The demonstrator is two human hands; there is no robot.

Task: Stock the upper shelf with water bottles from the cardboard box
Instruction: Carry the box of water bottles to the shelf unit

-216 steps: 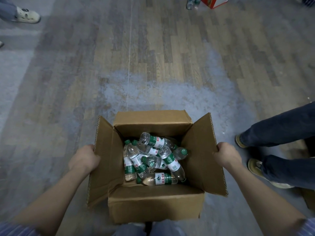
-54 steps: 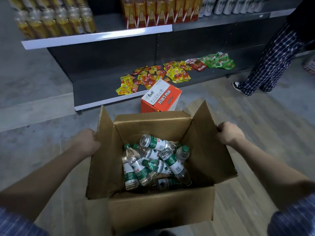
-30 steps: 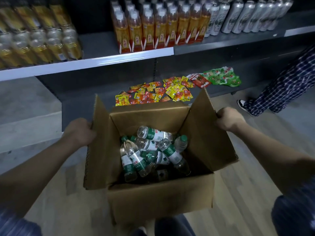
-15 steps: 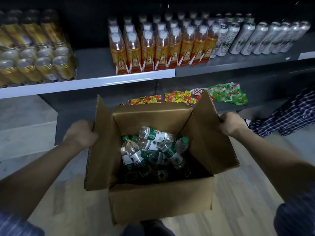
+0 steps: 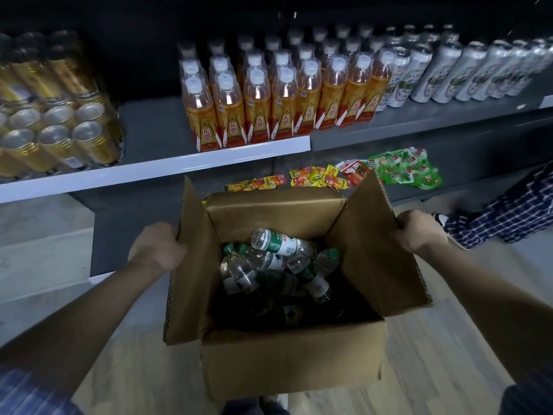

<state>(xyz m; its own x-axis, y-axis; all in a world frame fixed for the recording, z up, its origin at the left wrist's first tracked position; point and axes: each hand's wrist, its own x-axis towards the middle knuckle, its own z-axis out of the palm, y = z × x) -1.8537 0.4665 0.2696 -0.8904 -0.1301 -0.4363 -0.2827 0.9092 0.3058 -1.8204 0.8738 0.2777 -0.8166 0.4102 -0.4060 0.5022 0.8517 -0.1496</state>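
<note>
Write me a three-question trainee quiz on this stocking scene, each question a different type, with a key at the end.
1. True or false: both hands grip the side flaps of the cardboard box.
2. Multiple choice: on the upper shelf, the bare gap lies between
A. the gold cans and the orange drink bottles
B. the orange drink bottles and the silver cans
C. the silver cans and the snack packets
3. Fill in: the water bottles in the box have ___ caps.

Key
1. True: the left hand holds the left flap, the right hand the right flap.
2. A
3. green
</note>
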